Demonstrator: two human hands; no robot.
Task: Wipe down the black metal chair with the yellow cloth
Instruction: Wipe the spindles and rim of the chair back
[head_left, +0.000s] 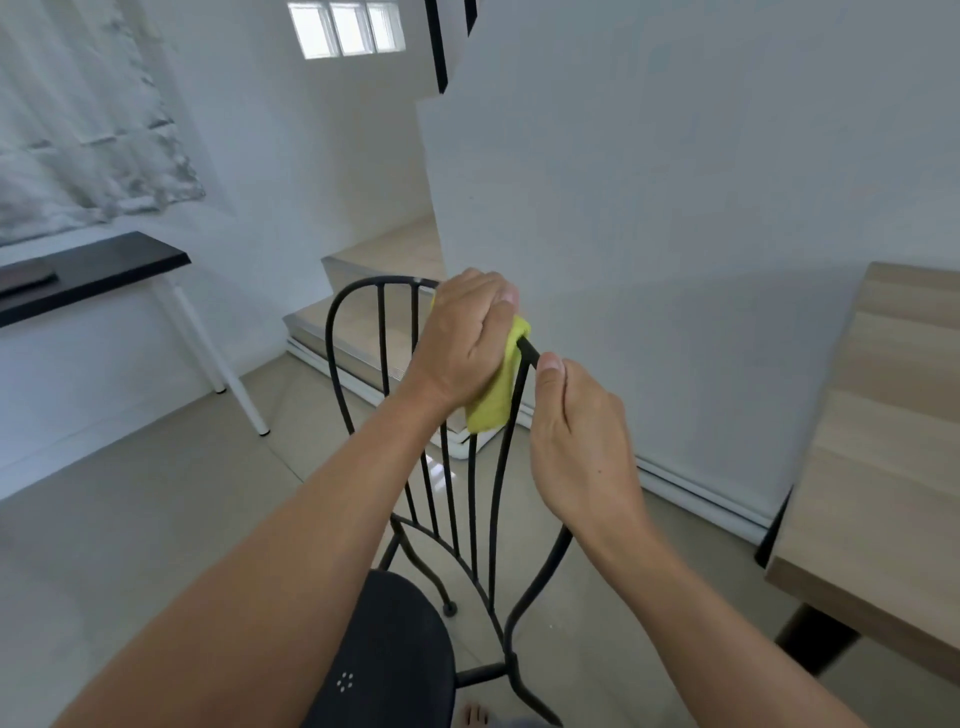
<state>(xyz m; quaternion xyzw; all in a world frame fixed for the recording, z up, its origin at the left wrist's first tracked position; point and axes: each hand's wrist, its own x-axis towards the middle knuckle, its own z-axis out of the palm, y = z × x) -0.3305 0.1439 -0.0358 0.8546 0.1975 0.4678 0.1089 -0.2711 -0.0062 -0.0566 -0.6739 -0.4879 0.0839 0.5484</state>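
The black metal chair (337, 332) stands in front of me with its curved, slatted back facing me and its round seat (395, 639) below. My left hand (462, 338) is closed around the yellow cloth (493, 400), pressing it against the upper right part of the backrest frame. The cloth hangs down under my palm. Just to the right, my right hand (582, 447) grips the same right frame bar below the cloth, thumb on top.
A light wooden table (883, 441) stands close on the right. At the left wall is a black-topped desk with white legs (104, 270). Tiled stair steps (363, 291) rise behind the chair beside a white wall. A bare toe (475, 717) shows at the bottom.
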